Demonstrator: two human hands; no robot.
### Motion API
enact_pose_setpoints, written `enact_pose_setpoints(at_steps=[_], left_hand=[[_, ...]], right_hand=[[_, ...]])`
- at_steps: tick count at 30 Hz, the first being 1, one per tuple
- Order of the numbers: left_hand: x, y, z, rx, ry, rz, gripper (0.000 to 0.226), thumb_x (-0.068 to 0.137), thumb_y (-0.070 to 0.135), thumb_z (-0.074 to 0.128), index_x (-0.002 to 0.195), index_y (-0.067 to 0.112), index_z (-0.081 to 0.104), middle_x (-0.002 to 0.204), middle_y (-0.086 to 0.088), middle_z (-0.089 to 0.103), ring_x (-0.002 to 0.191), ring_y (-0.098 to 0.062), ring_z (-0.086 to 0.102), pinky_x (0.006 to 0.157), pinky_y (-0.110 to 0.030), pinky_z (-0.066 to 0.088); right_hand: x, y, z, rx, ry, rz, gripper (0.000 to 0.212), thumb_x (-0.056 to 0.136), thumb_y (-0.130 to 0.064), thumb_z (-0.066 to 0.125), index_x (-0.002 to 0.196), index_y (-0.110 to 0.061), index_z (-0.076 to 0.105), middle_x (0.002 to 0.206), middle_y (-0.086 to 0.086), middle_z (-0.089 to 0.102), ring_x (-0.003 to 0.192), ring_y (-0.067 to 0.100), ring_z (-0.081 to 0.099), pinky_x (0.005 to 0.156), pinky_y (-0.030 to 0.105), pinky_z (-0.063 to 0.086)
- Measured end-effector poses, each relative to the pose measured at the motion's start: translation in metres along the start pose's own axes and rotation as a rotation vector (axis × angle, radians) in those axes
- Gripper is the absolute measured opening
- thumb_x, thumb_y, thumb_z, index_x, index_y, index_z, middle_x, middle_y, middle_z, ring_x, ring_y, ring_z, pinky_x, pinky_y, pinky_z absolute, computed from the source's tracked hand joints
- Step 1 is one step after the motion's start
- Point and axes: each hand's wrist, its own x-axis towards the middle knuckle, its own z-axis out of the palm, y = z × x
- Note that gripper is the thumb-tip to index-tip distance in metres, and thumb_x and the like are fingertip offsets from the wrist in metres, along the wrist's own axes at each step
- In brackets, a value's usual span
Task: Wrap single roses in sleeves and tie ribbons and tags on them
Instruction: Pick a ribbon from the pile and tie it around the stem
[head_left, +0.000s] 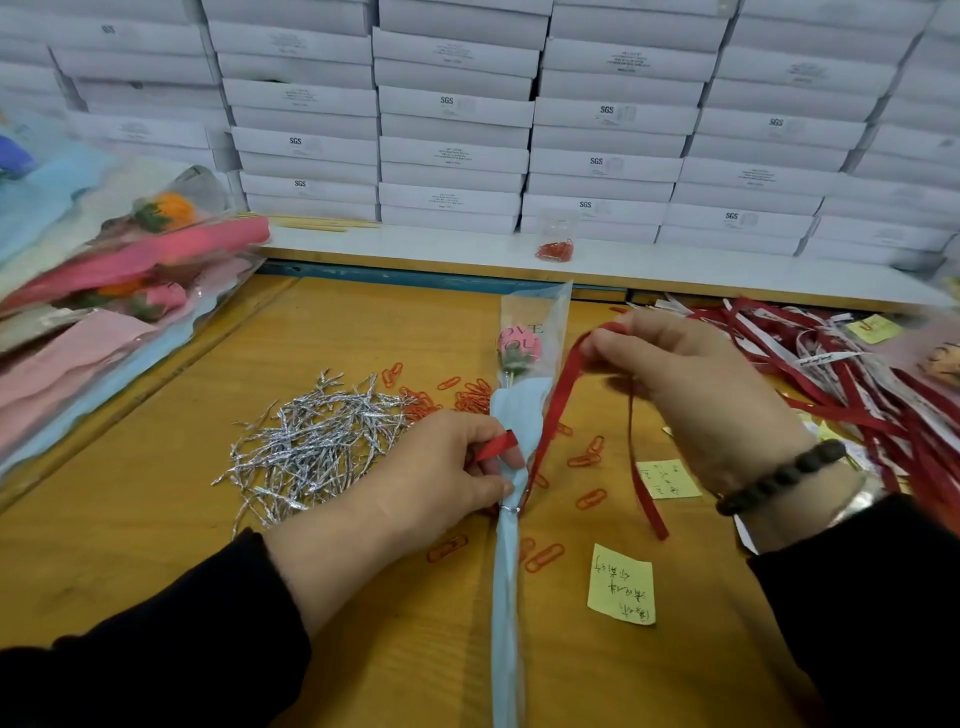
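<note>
Behind everything stands a wall of white boxes (467, 104), stacked in many rows on a white shelf (467, 249), well beyond the fingers of both hands. The wooden table (156, 519) carries all the rest. At the far left of the left hand lies a pile of wrapped flowers (119, 291) in pink and blue paper. At the right of the right hand lies a heap of red ribbons (857, 384) with white tags among them. Just left of the left fingers lies a pile of silver twist ties (322, 441), and orange paper clips (467, 400) are scattered around and between the two hands. The pink rose (519, 345) lies flat in its clear and light blue sleeve (506, 597), the flower end away from the person, beyond the fingertips, and the stem end toward the person. The left hand (431, 478) pinches the sleeve at its narrow neck, with a short end of the red ribbon (556, 405) held under the thumb and forefinger. The right hand (691, 384), raised above the table, has its fingers curled and pinches the same ribbon at the top of a loop; one end hangs down beside the wrist. Two yellow sticky notes (622, 584) lie below the right hand.
</note>
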Motion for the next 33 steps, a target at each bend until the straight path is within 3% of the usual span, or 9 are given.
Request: enact_pose_setpoints(at_steps=[3, 5, 10, 16, 21, 23, 26, 30, 33], left_hand=[[-0.001, 0.001, 0.0, 0.006, 0.001, -0.002, 0.018, 0.08, 0.001, 0.067, 0.083, 0.019, 0.065, 0.071, 0.004, 0.054, 0.071, -0.015, 0.054, 0.077, -0.034, 0.05], [-0.001, 0.001, 0.0, 0.006, 0.003, 0.001, 0.019, 0.08, 0.001, 0.067, 0.083, 0.019, 0.065, 0.071, 0.003, 0.055, 0.072, -0.016, 0.054, 0.077, -0.034, 0.051], [0.0, 0.001, 0.0, 0.018, 0.01, 0.004, 0.02, 0.08, 0.002, 0.067, 0.082, 0.022, 0.065, 0.073, 0.003, 0.056, 0.073, -0.017, 0.057, 0.08, -0.037, 0.052], [0.0, -0.001, 0.001, 0.012, 0.014, 0.004, 0.018, 0.08, 0.002, 0.067, 0.084, 0.02, 0.065, 0.073, 0.003, 0.056, 0.073, -0.016, 0.057, 0.076, -0.032, 0.052], [0.002, -0.003, 0.001, -0.022, 0.002, 0.007, 0.023, 0.08, 0.001, 0.068, 0.08, 0.024, 0.063, 0.071, 0.005, 0.054, 0.068, -0.013, 0.053, 0.073, -0.03, 0.051], [0.003, -0.004, 0.002, -0.028, 0.005, 0.011, 0.024, 0.079, 0.001, 0.069, 0.081, 0.024, 0.062, 0.069, 0.006, 0.053, 0.066, -0.013, 0.052, 0.071, -0.03, 0.05], [0.004, -0.006, 0.003, -0.054, 0.016, 0.018, 0.032, 0.077, -0.004, 0.068, 0.075, 0.025, 0.055, 0.066, 0.004, 0.051, 0.063, -0.013, 0.049, 0.069, -0.034, 0.047], [0.003, -0.005, 0.001, -0.162, -0.003, 0.048, 0.034, 0.075, -0.01, 0.067, 0.094, 0.016, 0.055, 0.083, -0.027, 0.054, 0.073, -0.023, 0.051, 0.081, -0.049, 0.048], [0.002, -0.004, -0.002, -0.223, 0.063, 0.04, 0.049, 0.074, -0.004, 0.072, 0.106, 0.028, 0.052, 0.073, -0.015, 0.056, 0.068, -0.017, 0.053, 0.074, -0.04, 0.051]], right_hand=[[0.004, 0.012, -0.011, -0.904, 0.417, -0.246, 0.028, 0.086, -0.018, 0.058, 0.113, -0.013, 0.052, 0.115, 0.004, 0.054, 0.107, 0.024, 0.05, 0.085, 0.034, 0.04], [0.004, 0.014, -0.013, -1.082, 0.37, -0.272, 0.02, 0.087, -0.023, 0.057, 0.103, -0.011, 0.054, 0.102, 0.005, 0.058, 0.091, 0.023, 0.054, 0.074, 0.035, 0.039], [-0.002, 0.02, 0.016, -0.755, -0.155, 0.184, 0.042, 0.089, -0.045, 0.053, 0.072, -0.007, 0.061, 0.066, 0.005, 0.057, 0.059, 0.018, 0.053, 0.062, 0.033, 0.05], [0.0, 0.034, 0.031, -0.598, -0.142, 0.15, 0.026, 0.085, -0.028, 0.064, 0.079, -0.003, 0.065, 0.061, 0.0, 0.051, 0.051, 0.008, 0.043, 0.045, 0.013, 0.037], [0.0, 0.038, 0.031, -0.296, 0.054, 0.102, 0.01, 0.083, -0.008, 0.064, 0.073, -0.01, 0.063, 0.069, 0.008, 0.061, 0.068, 0.024, 0.059, 0.069, 0.042, 0.054], [-0.003, 0.036, 0.033, -0.204, 0.127, 0.029, 0.013, 0.083, -0.006, 0.064, 0.072, -0.013, 0.064, 0.071, 0.006, 0.065, 0.07, 0.021, 0.062, 0.068, 0.038, 0.055], [-0.009, 0.032, 0.04, 0.078, -0.004, 0.009, 0.012, 0.088, -0.005, 0.059, 0.079, -0.012, 0.064, 0.068, 0.004, 0.07, 0.063, 0.012, 0.066, 0.056, 0.021, 0.053], [-0.009, 0.035, 0.047, 0.223, -0.122, 0.13, 0.009, 0.093, -0.004, 0.05, 0.09, -0.004, 0.058, 0.057, 0.005, 0.064, 0.044, 0.012, 0.06, 0.041, 0.017, 0.045], [-0.008, 0.038, 0.045, 0.117, -0.124, 0.165, 0.005, 0.092, -0.002, 0.051, 0.089, -0.005, 0.052, 0.053, 0.005, 0.063, 0.04, 0.013, 0.056, 0.039, 0.017, 0.04]])
